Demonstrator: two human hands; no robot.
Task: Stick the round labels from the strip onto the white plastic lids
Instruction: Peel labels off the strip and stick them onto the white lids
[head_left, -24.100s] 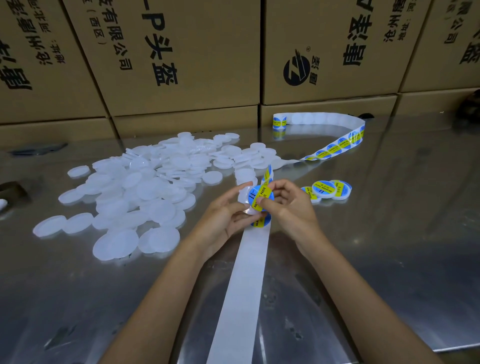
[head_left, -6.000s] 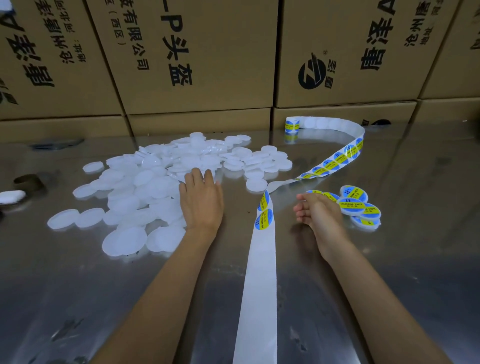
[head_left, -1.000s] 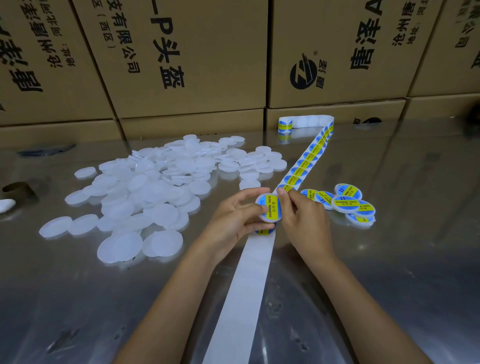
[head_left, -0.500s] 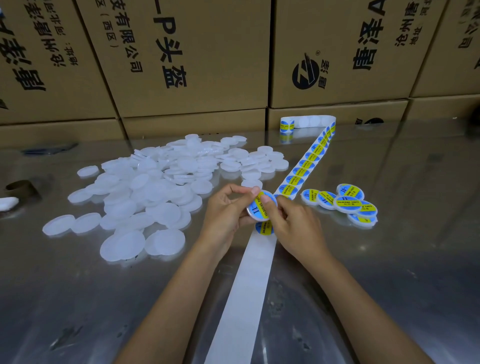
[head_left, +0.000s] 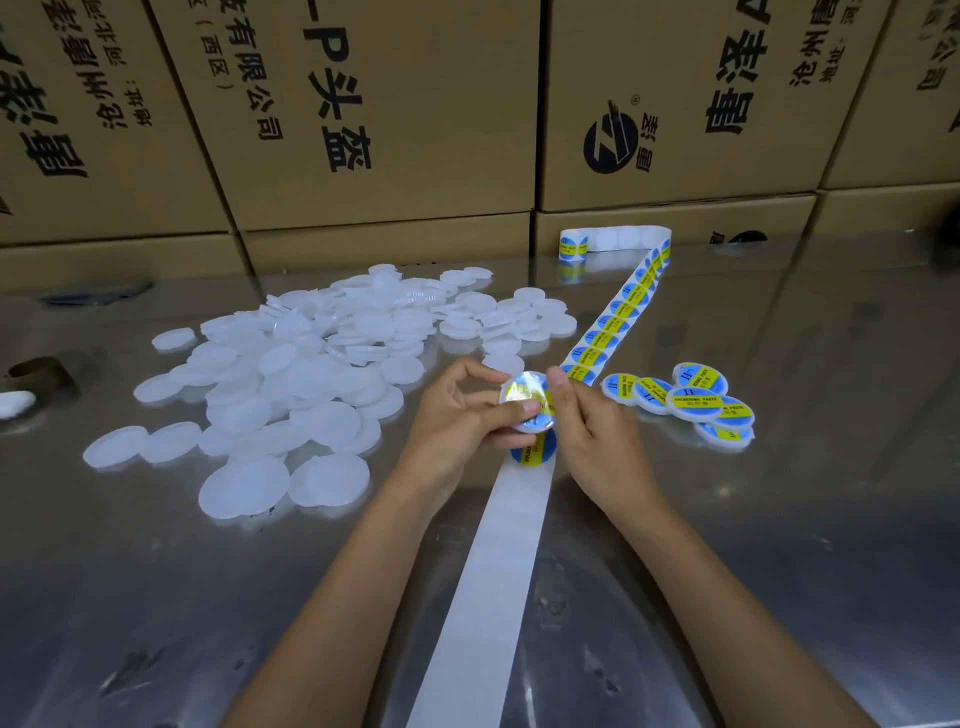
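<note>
My left hand (head_left: 457, 421) holds a white plastic lid (head_left: 525, 399) with a blue and yellow round label on its top, glare on the label. My right hand (head_left: 592, 431) touches the lid's right edge with thumb and fingers. Under the hands runs the label strip (head_left: 613, 325), with labels on its far part and bare white backing (head_left: 488, 582) toward me; one label (head_left: 535, 451) shows just below the lid. A pile of plain white lids (head_left: 311, 374) lies to the left. Several labelled lids (head_left: 691, 402) sit to the right.
The work surface is a shiny metal table (head_left: 805, 519). Brown cardboard boxes (head_left: 395, 114) stand stacked along its far edge. The strip's far end (head_left: 574, 244) curls up near the boxes. A brown ring (head_left: 36, 370) and a white object (head_left: 15, 404) lie at the far left.
The lid in my hands has turned flatter toward the camera and its label now catches glare. My right thumb has slid to the lid's upper right edge.
</note>
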